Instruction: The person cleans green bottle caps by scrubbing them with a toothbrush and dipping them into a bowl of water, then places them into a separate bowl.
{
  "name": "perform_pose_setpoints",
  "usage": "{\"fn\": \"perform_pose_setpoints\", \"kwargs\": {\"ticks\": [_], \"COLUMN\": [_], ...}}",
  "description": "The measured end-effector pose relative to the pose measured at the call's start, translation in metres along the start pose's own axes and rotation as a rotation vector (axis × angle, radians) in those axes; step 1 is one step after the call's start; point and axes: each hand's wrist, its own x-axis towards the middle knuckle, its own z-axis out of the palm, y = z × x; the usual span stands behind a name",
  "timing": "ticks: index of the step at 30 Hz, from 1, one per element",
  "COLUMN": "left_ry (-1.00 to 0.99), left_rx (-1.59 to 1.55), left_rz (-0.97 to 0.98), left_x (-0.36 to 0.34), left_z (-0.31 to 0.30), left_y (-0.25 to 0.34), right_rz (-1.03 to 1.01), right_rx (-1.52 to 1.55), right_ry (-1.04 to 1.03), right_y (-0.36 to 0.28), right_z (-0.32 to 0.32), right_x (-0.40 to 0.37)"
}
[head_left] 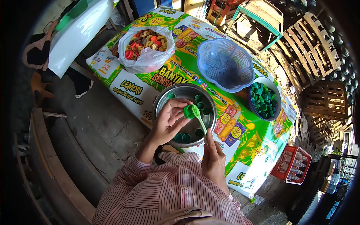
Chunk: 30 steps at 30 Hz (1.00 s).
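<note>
Over a metal basin [159, 107], my left hand [169, 122] pinches a green bottle cap [189, 111] between thumb and fingers. My right hand [213, 156] is closed round the handle of a light green toothbrush [201, 122], whose bristle end is against the cap. Several green caps [182, 137] lie in the basin. Right of it, a blue-purple bowl [278, 108] holds many green caps [264, 99]. Behind the basin is a blue plastic basket [225, 63], with nothing visible in it. A white plastic bag [165, 58] at the back left holds red, yellow and brown caps [144, 45].
A green patterned cloth [180, 56] covers the table. A red crate of bottles [291, 165] stands on the floor at the right, with wooden pallets [309, 45] behind. Another person [37, 52] is partly visible at the far left, beside a white surface [80, 33].
</note>
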Motion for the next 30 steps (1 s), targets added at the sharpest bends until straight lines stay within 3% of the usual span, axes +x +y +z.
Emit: {"fn": "perform_pose_setpoints", "kwargs": {"ticks": [8,26,30], "left_ry": [0.155,0.094,0.092], "left_rx": [0.377,0.45,0.421], "left_rz": [0.353,0.51,0.469], "left_x": [0.001,0.003,0.003], "left_z": [0.015,0.011,0.011], "left_y": [-0.006,-0.011,-0.012], "right_rz": [0.012,0.034,0.009], "right_rx": [0.056,0.054,0.165], "right_ry": [0.005,0.0,-0.018], "right_y": [-0.015,-0.021,-0.018], "right_z": [0.001,-0.003,0.0], "right_x": [-0.001,-0.003,-0.004]}}
